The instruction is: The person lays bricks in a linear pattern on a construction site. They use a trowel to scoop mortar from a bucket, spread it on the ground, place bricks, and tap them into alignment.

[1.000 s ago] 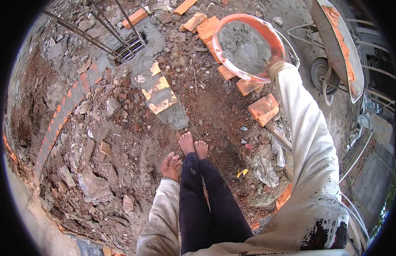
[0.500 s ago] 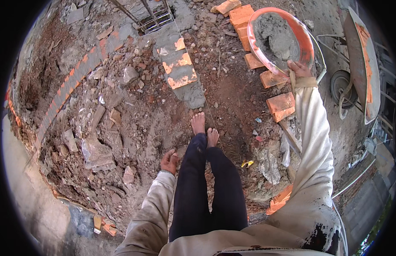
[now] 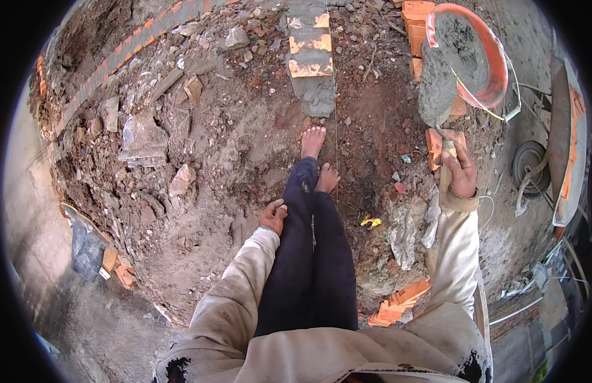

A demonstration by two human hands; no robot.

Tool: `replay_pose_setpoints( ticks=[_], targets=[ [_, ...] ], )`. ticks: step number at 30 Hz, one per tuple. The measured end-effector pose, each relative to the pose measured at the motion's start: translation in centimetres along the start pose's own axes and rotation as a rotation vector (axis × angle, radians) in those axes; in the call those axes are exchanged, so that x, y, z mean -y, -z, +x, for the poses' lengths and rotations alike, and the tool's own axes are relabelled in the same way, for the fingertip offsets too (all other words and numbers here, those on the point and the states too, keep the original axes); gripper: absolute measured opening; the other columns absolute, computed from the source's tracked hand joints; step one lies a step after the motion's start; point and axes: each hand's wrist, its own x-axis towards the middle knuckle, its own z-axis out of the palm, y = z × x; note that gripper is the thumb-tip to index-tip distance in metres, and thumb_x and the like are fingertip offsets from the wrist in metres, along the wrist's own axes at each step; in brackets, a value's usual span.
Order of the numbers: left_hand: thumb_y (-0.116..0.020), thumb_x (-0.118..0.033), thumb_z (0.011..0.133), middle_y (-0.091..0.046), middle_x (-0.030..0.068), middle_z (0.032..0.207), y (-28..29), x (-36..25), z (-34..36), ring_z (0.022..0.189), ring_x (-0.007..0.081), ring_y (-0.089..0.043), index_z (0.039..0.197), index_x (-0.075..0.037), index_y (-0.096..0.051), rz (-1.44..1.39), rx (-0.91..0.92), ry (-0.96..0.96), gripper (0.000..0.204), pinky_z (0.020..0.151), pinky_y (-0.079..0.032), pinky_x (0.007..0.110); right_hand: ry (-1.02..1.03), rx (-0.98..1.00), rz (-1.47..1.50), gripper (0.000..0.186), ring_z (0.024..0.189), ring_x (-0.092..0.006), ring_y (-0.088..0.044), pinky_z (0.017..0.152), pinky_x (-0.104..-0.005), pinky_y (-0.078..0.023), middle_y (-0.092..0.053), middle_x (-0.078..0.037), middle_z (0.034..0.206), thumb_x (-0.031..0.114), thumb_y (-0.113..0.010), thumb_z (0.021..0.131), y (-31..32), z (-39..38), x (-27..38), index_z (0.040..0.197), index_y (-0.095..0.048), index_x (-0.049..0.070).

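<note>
My right hand point(image 3: 460, 169) is closed round the handle of a trowel point(image 3: 448, 147). Wet grey mortar point(image 3: 436, 92) heaps over the trowel's blade and hides most of it. Just beyond, an orange bucket point(image 3: 497, 80) tilts with more mortar inside; the loaded blade is by its left rim. Beside my left knee, my left hand point(image 3: 273, 216) hangs with its fingers loosely curled in, and no object shows in it. Ahead of my bare feet runs a short row of bricks point(image 3: 310, 67) bedded in mortar, with a taut string point(image 3: 336, 127) along its right side.
Loose orange bricks point(image 3: 416, 19) lie left of and below the bucket. A wheelbarrow point(image 3: 569, 147) stands at the far right. Rubble and a broken slab point(image 3: 145, 140) cover the ground on the left. More bricks point(image 3: 401, 303) lie near my right side.
My right hand has come away from the bucket's rim, moved nearer and now holds up a trowel heaped with mortar. My left hand has shifted against my leg. The view has turned and moved.
</note>
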Motion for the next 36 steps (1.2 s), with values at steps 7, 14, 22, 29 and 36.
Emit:
replay_pose_setpoints(
  ticks=[7,14,22,29,36],
  targets=[
    [-0.056,-0.025,0.087,-0.061,0.0053,0.102,-1.5,-1.4,-2.1,0.082,0.0102,-0.057,0.121,-0.004,-0.049,-0.255,-0.021,0.033,0.04,0.07,-0.046,0.024,-0.134,0.077,-0.074,0.038,0.051,-0.0073,-0.051,0.044,-0.0199,-0.042,-0.058,-0.005,0.073,0.009,-0.059,0.079,-5.2,-4.3,-11.6,0.114,-0.053,-0.002],
    [-0.057,-0.022,0.086,-0.062,0.0054,0.1,-0.1,2.6,-1.5,0.082,0.0113,-0.058,0.119,-0.004,-0.05,-0.154,-0.102,0.058,0.038,0.069,-0.046,0.023,-0.116,0.07,-0.139,0.041,0.058,-0.0115,-0.054,0.051,-0.0241,-0.046,-0.059,-0.009,0.083,0.007,-0.053,0.075,-10.6,-4.4,-19.7,0.115,-0.053,-0.002],
    [-0.06,-0.018,0.085,-0.061,0.0061,0.093,-1.9,12.8,-5.9,0.079,0.0116,-0.058,0.114,0.001,-0.054,-0.269,-0.081,0.189,0.035,0.071,-0.047,0.024,0.164,0.015,-0.962,0.057,0.089,-0.0445,-0.057,0.076,-0.0448,-0.049,-0.047,-0.026,0.114,0.016,-0.055,0.08,-23.7,3.9,-26.7,0.129,-0.032,0.0],
    [-0.059,-0.023,0.085,-0.062,0.0044,0.094,-0.7,13.1,-7.6,0.075,0.0085,-0.056,0.118,0.0,-0.049,-0.304,-0.162,0.326,0.041,0.064,-0.044,0.021,0.086,0.107,-0.815,0.05,0.094,-0.0452,-0.055,0.082,-0.0493,-0.043,-0.057,-0.03,0.099,0.022,-0.052,0.081,-22.6,4.7,-27.5,0.124,-0.038,0.0],
    [-0.054,-0.02,0.089,-0.062,0.0086,0.101,-1.5,17.5,-8.0,0.077,0.0121,-0.058,0.122,0.0,-0.045,-0.397,-0.176,0.361,0.04,0.065,-0.048,0.024,0.182,0.334,-1.54,0.041,0.086,-0.0443,-0.058,0.076,-0.0504,-0.046,-0.06,-0.028,0.088,0.032,-0.043,0.088,-22.8,13.4,-30.9,0.12,-0.038,0.006]
  ],
)
